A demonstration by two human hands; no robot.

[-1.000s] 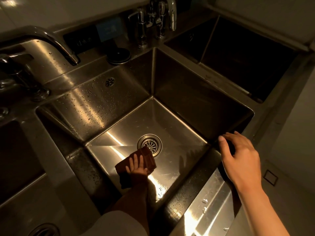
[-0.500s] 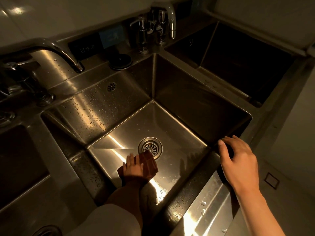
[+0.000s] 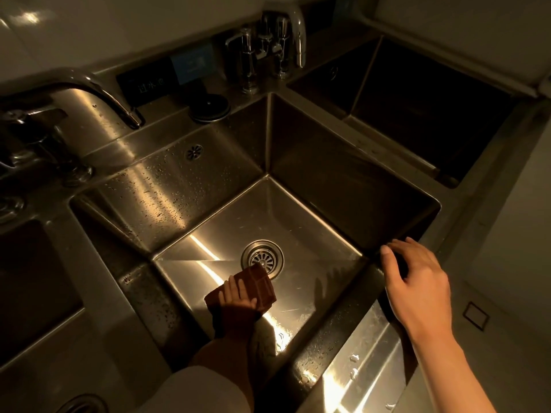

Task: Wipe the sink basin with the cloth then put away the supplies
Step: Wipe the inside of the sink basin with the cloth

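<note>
A deep steel sink basin (image 3: 313, 234) fills the middle of the view, with a round drain (image 3: 262, 257) in its floor. My left hand (image 3: 237, 298) reaches down to the basin floor and presses a folded brown cloth (image 3: 259, 286) flat just in front of the drain. The cloth's far corner touches the drain rim. My right hand (image 3: 417, 284) rests on the basin's right front corner, fingers spread, holding nothing.
A curved tap (image 3: 98, 93) stands at the back left, and a cluster of chrome taps (image 3: 268, 52) at the back centre. A round black lid (image 3: 210, 108) lies on the rear ledge. Other basins (image 3: 432, 114) lie to the right and left. Water drops cover the back wall.
My left hand has slid the cloth a little toward the near side of the basin floor. The right hand stays on the rim.
</note>
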